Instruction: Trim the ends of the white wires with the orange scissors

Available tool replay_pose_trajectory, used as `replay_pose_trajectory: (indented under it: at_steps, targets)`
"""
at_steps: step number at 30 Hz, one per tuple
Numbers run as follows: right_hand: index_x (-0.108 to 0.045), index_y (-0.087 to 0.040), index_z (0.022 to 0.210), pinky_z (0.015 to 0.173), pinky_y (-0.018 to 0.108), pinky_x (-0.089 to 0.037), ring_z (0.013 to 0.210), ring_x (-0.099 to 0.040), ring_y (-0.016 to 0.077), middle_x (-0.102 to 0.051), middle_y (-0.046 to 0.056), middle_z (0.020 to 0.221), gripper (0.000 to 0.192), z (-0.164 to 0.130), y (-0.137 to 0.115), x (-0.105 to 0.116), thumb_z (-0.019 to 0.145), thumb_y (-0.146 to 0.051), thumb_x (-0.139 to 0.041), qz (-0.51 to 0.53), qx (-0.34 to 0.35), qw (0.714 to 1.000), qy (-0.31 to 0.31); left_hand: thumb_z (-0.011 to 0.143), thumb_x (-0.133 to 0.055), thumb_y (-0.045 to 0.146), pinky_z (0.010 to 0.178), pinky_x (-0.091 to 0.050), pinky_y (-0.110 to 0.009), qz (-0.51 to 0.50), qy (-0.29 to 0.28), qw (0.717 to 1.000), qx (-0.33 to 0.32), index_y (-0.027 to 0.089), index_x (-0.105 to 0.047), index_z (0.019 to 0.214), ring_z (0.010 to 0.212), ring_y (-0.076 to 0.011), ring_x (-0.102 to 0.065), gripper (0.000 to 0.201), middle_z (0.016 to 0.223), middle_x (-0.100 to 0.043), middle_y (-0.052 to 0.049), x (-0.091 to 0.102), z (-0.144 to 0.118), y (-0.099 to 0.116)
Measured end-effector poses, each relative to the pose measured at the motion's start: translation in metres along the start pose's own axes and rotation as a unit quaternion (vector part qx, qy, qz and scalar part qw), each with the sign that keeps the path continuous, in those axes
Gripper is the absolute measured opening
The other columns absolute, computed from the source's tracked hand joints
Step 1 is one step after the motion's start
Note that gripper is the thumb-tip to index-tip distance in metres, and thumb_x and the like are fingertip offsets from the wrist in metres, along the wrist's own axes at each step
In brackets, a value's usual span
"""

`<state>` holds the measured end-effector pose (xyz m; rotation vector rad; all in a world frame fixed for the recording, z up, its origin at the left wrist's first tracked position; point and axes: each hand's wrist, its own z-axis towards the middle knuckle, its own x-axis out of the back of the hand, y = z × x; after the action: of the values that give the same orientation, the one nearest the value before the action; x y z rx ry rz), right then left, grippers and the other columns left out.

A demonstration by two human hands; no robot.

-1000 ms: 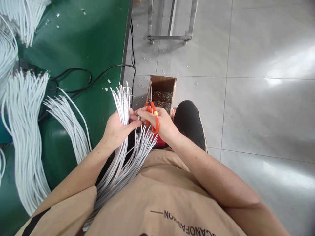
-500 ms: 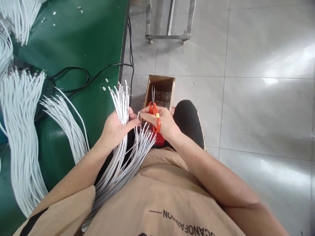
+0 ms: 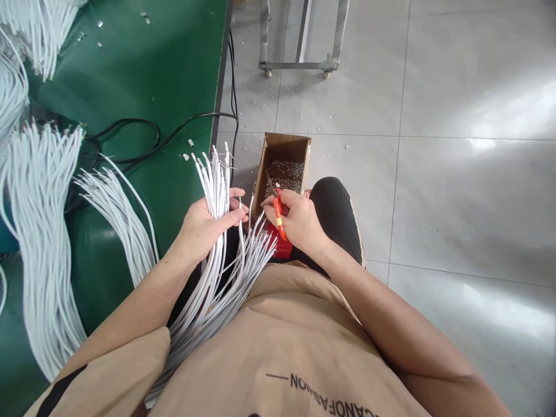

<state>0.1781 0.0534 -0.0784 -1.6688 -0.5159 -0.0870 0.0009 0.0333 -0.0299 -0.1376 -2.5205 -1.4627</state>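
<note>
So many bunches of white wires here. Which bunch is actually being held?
The bunch in the left hand, its tips fanning upward beside the table edge. The other wire bunches lie loose on the green table, untouched. The right hand holds only orange scissors.

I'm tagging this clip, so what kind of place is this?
Probably a small cable-assembly workshop: bundles of white wires lie on a green workbench, and a cardboard box of metal offcuts stands on the tiled floor.
</note>
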Motion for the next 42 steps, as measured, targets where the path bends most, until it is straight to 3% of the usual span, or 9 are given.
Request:
replay_pose_trajectory:
  at_steps: [3, 7, 16, 23, 26, 30, 32, 36, 42]
  targets:
    - [-0.054, -0.016, 0.061, 0.065, 0.028, -0.033, 0.066, -0.047, 0.0129, -0.057, 0.002, 0.07, 0.019, -0.002, 0.01, -0.003, 0.079, -0.023, -0.054, -0.164, 0.098, 0.982, -0.017, 0.064, -0.079, 0.031, 0.068, -0.051, -0.028, 0.004, 0.004, 1.0, 0.009, 0.015, -0.065, 0.103, 0.069, -0.0156, -0.066, 0.044, 0.082, -0.068, -0.003, 0.0, 0.0, 0.0]
    - [-0.059, -0.016, 0.068, 0.071, 0.03, -0.031, 0.071, -0.049, 0.0152, -0.059, 0.003, 0.072, 0.016, -0.005, 0.017, -0.006, 0.08, -0.025, -0.055, -0.271, 0.175, 0.946, -0.014, 0.064, -0.079, 0.032, 0.07, -0.051, -0.028, 0.007, 0.009, 1.0, 0.014, 0.017, -0.066, 0.103, 0.07, -0.0157, -0.066, 0.044, 0.077, -0.068, -0.002, 0.0, 0.0, -0.002]
    - [-0.064, -0.014, 0.074, 0.068, 0.032, -0.026, 0.069, -0.05, 0.0167, -0.062, 0.005, 0.072, 0.029, -0.003, 0.012, 0.0, 0.09, -0.031, -0.047, -0.356, 0.196, 0.913, -0.026, 0.064, -0.079, 0.035, 0.083, -0.049, -0.034, 0.065, 0.012, 0.998, -0.02, 0.017, -0.071, 0.091, 0.079, -0.0192, -0.066, 0.033, 0.091, -0.071, -0.005, 0.002, -0.001, -0.002]
    - [-0.063, -0.014, 0.066, 0.065, 0.034, -0.022, 0.063, -0.044, 0.0166, -0.058, 0.007, 0.064, 0.036, -0.002, 0.004, 0.01, 0.092, -0.017, -0.038, -0.407, 0.223, 0.886, -0.015, 0.065, -0.077, 0.035, 0.087, -0.05, -0.033, 0.095, 0.02, 0.995, -0.033, 0.017, -0.071, 0.073, 0.09, -0.0214, -0.066, 0.02, 0.105, -0.07, -0.007, 0.002, -0.001, -0.002]
    - [-0.062, -0.014, 0.064, 0.064, 0.033, -0.022, 0.06, -0.042, 0.015, -0.057, 0.006, 0.062, 0.034, 0.0, 0.004, 0.013, 0.09, -0.015, -0.041, -0.394, 0.221, 0.892, -0.022, 0.066, -0.076, 0.035, 0.087, -0.05, -0.033, 0.104, 0.018, 0.994, -0.024, 0.017, -0.071, 0.076, 0.09, -0.0216, -0.066, 0.021, 0.104, -0.07, -0.008, 0.001, -0.001, 0.0]
    - [-0.058, -0.016, 0.06, 0.064, 0.029, -0.025, 0.056, -0.038, 0.0111, -0.054, 0.001, 0.061, 0.035, 0.002, 0.008, 0.011, 0.088, -0.036, -0.052, -0.287, 0.167, 0.943, -0.017, 0.068, -0.076, 0.033, 0.074, -0.054, -0.032, 0.045, 0.001, 0.999, 0.005, 0.017, -0.067, 0.101, 0.077, -0.0203, -0.068, 0.039, 0.088, -0.072, -0.006, 0.0, -0.001, 0.0]
    - [-0.057, -0.016, 0.06, 0.065, 0.028, -0.027, 0.058, -0.039, 0.0107, -0.054, 0.0, 0.063, 0.033, 0.002, 0.009, 0.009, 0.084, -0.039, -0.056, -0.256, 0.155, 0.954, -0.006, 0.069, -0.075, 0.032, 0.069, -0.054, -0.03, 0.019, -0.01, 1.0, 0.011, 0.016, -0.064, 0.107, 0.075, -0.0191, -0.069, 0.043, 0.084, -0.071, -0.005, 0.0, -0.001, -0.001]
    - [-0.061, -0.015, 0.067, 0.068, 0.029, -0.027, 0.065, -0.046, 0.0131, -0.058, 0.002, 0.067, 0.02, 0.001, 0.01, 0.006, 0.083, -0.026, -0.055, -0.278, 0.185, 0.943, -0.011, 0.07, -0.074, 0.029, 0.065, -0.052, -0.027, 0.006, -0.017, 1.0, 0.015, 0.014, -0.062, 0.109, 0.073, -0.018, -0.069, 0.044, 0.084, -0.072, -0.006, 0.0, -0.001, 0.0]
    - [-0.065, -0.014, 0.074, 0.07, 0.032, -0.026, 0.07, -0.049, 0.0161, -0.062, 0.005, 0.071, 0.024, -0.001, 0.005, 0.012, 0.087, -0.027, -0.05, -0.342, 0.202, 0.917, -0.043, 0.07, -0.075, 0.03, 0.061, -0.05, -0.026, 0.014, -0.02, 1.0, 0.014, 0.014, -0.063, 0.106, 0.069, -0.017, -0.068, 0.04, 0.082, -0.073, -0.006, -0.001, -0.002, 0.002]
